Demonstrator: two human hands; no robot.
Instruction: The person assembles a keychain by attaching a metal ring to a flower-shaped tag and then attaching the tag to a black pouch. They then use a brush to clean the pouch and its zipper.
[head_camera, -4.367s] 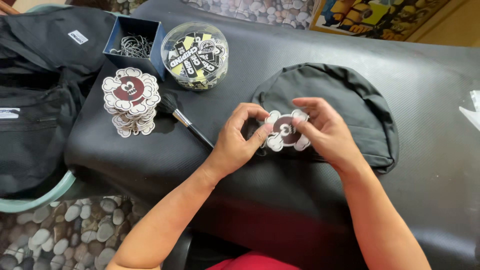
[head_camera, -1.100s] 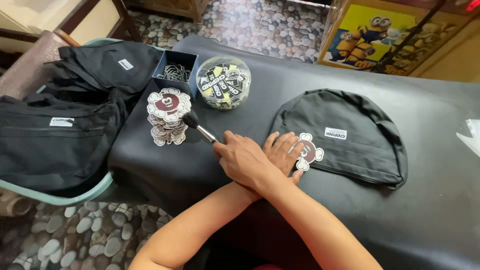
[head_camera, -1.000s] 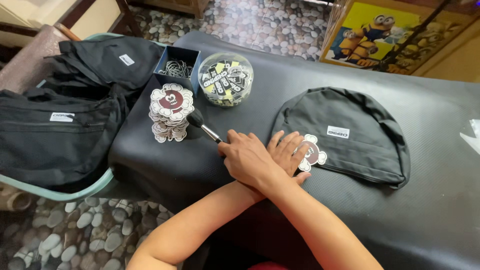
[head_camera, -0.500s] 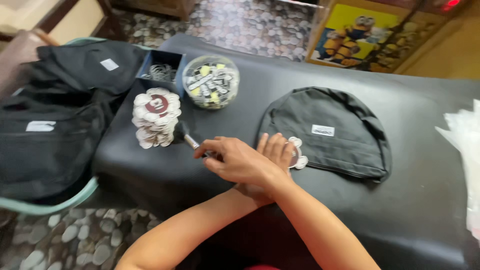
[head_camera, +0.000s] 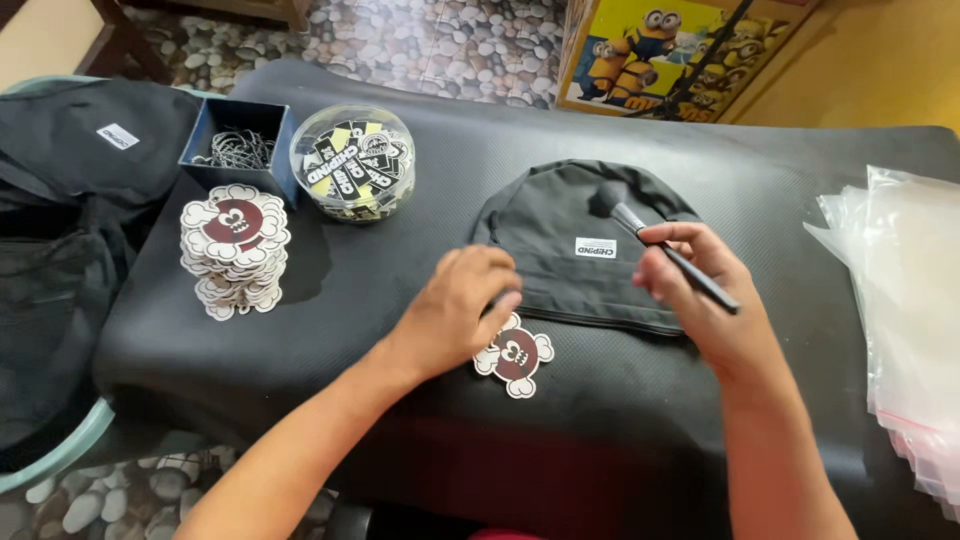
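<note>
Lifted from beside the sticker stack, a black brush now sits pinched in the right hand over the black bag. Left hand, gripping nothing, pins the skull tag at the bag's near edge. A hard sweep could likely knock the tag askew.

A stack of white-edged round maroon tags sits beside a clear round tub of keychains, a blue box of wire hooks and clear plastic bags.

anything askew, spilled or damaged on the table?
Nothing spilled or damaged. The stack of die-cut tags is fanned unevenly rather than squared. One loose tag lies on the table by the black backpack, under the left hand. The right hand holds a brush over the backpack.
</note>
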